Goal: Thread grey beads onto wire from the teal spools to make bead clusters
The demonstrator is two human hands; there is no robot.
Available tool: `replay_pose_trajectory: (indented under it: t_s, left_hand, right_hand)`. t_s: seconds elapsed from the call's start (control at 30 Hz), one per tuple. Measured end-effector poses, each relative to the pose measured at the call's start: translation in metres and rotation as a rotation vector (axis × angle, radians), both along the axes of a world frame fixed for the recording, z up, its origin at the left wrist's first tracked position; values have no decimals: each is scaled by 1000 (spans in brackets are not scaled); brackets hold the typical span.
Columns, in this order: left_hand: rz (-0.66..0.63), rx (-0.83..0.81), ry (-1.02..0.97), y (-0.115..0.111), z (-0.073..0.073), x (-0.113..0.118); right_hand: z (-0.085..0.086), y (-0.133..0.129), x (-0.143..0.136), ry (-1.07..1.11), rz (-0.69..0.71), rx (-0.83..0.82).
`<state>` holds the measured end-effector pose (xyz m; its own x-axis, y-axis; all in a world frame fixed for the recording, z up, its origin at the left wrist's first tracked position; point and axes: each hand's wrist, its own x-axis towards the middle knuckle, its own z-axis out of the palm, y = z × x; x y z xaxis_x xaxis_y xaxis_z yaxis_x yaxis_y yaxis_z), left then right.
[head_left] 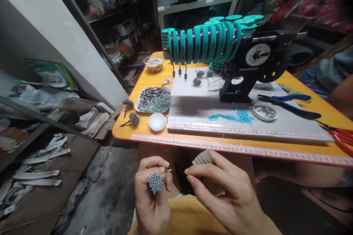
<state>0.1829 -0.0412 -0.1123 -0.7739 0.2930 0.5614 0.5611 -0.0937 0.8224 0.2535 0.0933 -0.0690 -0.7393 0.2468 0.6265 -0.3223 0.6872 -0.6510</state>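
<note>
Below the table's front edge, my left hand [153,198] is closed around a bundle of thin grey-blue rods [155,183], their ends facing me. One short thin piece [169,170] sticks out to the right between its thumb and forefinger. My right hand [224,187] is closed in a pinch just to the right, thumb against forefinger, with a thin dark strand [180,170] at the fingertips pointing toward the left hand. Behind the right fingers shows a ribbed grey-beige piece [204,157], partly hidden; whether the hand holds it I cannot tell.
On the yellow table [125,130] stands a black machine [237,88] with rows of green spools [204,44]. Around it are a tray of small metal pieces [154,99], a white cup [157,122], blue sticks [234,116], a dish [264,112], blue-handled pliers [289,102] and red-handled pliers [340,139].
</note>
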Motion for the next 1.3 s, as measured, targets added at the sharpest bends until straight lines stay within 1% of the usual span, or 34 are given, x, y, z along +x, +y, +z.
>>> replay_pose_trajectory:
  t_s: [0.1,0.2,0.3,0.4,0.47,0.57,0.7,0.77,0.83,0.97,1.03,1.1,1.13,1.2,1.23,1.3]
  left_hand:
    - [-4,-14,8,-2,-2,0]
    - [-9,-30,-26,-4,-5,1]
    - [-21,-3,-60,-4,-8,3]
    - [-107,35,-126,-2,-10,8]
    - [-163,48,-232,0,-12,12]
    - [-211,67,-366,2,-15,15]
    - [-266,65,-421,4,-16,15]
    - [-283,62,-431,5,-12,16]
    - [-262,57,-475,9,-4,20]
    - [-39,48,-720,21,24,34]
    - [4,47,-768,27,36,39]
    - [5,43,-766,29,42,41]
    - [3,41,-761,28,42,41]
    - [-10,44,-756,25,36,38]
    - [-25,49,-753,22,30,36]
    - [-115,62,-702,16,17,30]
  right_hand:
    - [2,0,-1,9,-3,5]
    - [3,0,-1,16,-3,8]
    - [2,0,-1,11,-13,1]
    - [-1,-1,-1,8,-22,-17]
    - [-2,-1,-1,9,-3,-35]
    - [-3,-1,-1,-6,23,-71]
    - [-3,0,-3,-36,28,-94]
    - [-2,1,-4,-30,28,-102]
    - [-1,2,-5,-14,24,-105]
    - [-1,2,-6,-5,12,-101]
    - [0,2,-6,-4,28,-94]
    - [0,3,-6,0,51,-85]
    - [0,3,-6,-1,57,-79]
    - [-1,5,-6,-9,59,-61]
    - [-2,5,-6,-16,54,-51]
    - [-5,4,-4,-34,39,-34]
